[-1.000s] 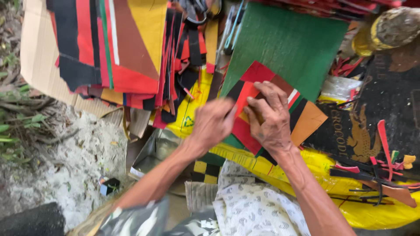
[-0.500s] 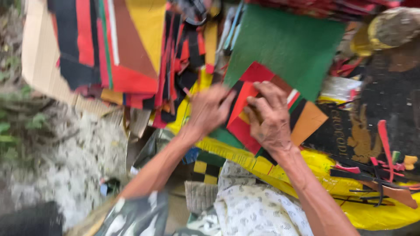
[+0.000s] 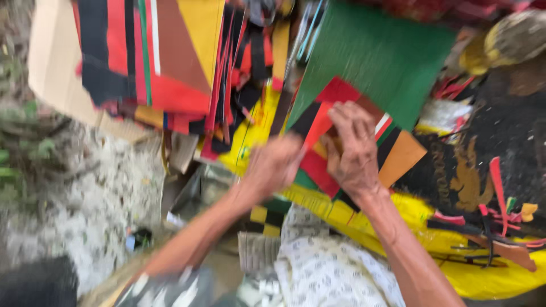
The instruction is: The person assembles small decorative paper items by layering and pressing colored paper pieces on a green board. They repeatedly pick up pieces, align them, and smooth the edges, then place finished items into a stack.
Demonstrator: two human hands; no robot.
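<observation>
At centre frame, both hands meet over a small stack of coloured sheets (image 3: 318, 153) in red, black and orange, lying on the lower corner of a large green textured sheet (image 3: 375, 57) that fills the upper centre.

Packages and signs: a flat tan cardboard panel (image 3: 48, 62) stands at upper left, partly covered by a hanging bundle of red, black, brown and yellow sheets and strips (image 3: 165, 62). A yellow plastic wrapper (image 3: 483, 278) runs from centre to lower right, under the stack. A black cloth with a gold figure (image 3: 472, 176) lies at right, with red strips (image 3: 497, 199) across it. A black-and-yellow chequered piece (image 3: 264, 219) shows just below the hands. Any printing is too blurred to read.

Pose: the left forearm rises from lower left towards centre. The right forearm rises from lower centre-right, wrist bent, back of the hand to the camera. A white patterned garment (image 3: 324, 267) lies between the forearms.

Hands: the left hand (image 3: 273, 165) is motion-blurred; it is at the stack's left edge with fingers curled, but whether it pinches a sheet I cannot tell. The right hand (image 3: 352, 150) is partly closed, fingers bent down and pressing on the top red sheet (image 3: 321, 122), fingertips touching it near its upper edge.
</observation>
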